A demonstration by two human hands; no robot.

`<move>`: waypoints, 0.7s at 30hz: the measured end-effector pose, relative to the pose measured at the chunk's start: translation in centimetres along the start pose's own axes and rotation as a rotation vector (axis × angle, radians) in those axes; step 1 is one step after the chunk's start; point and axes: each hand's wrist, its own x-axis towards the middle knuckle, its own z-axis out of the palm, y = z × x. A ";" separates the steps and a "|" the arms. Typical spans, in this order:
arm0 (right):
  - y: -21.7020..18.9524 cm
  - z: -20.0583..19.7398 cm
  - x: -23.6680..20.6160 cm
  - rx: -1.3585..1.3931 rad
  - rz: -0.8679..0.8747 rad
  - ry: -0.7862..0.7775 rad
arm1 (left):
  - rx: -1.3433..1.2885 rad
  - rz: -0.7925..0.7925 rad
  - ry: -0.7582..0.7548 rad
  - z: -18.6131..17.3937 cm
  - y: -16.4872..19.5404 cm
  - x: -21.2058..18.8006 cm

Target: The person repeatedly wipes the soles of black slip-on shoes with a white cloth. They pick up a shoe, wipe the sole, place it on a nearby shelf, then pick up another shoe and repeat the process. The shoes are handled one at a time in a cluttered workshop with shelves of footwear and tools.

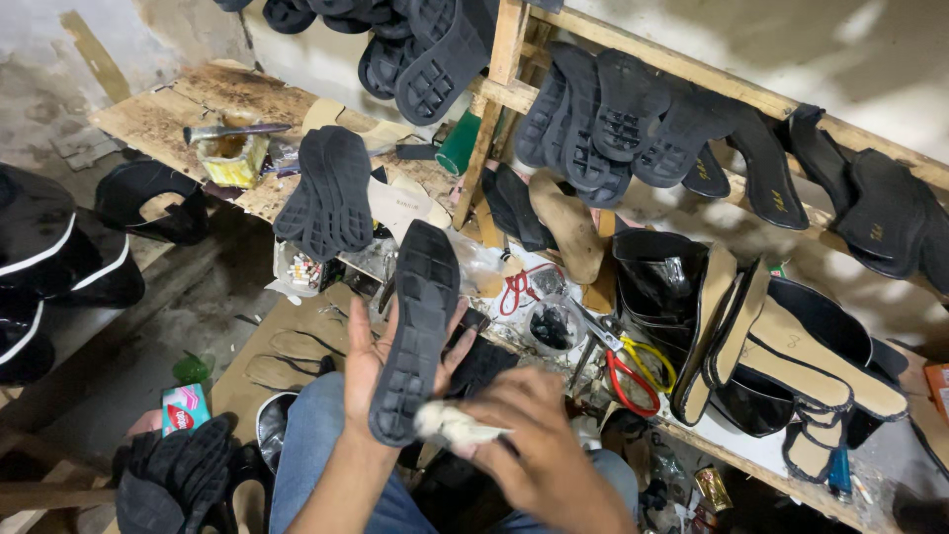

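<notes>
A black moulded rubber shoe sole [415,331] is gripped upright in the left hand [371,366], above the lap. A white cloth wad [450,423], pinched by right hand [534,435] fingers, touches its heel end; wiping appears underway, toe end untouched.

A: How much of the left hand [371,361] shows?
B: Its palm is hidden behind the black sole [415,331].
A: And the right hand [529,435]?
B: Blurred; its fingers cover most of the white rag [445,423].
A: The soles at the rack's top edge?
B: Cut off by the frame.
</notes>
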 end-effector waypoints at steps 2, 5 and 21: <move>0.1 0.8 0.3 0.065 -0.004 0.033 | -0.071 -0.021 -0.017 0.4 -0.3 -0.3; 0.8 1.4 1.3 -0.105 0.026 0.146 | -0.049 -0.200 -0.449 0.2 -0.4 -0.8; 1.8 1.9 2.5 -0.379 -0.056 0.317 | 0.038 -0.253 -0.235 -0.2 -0.7 -1.7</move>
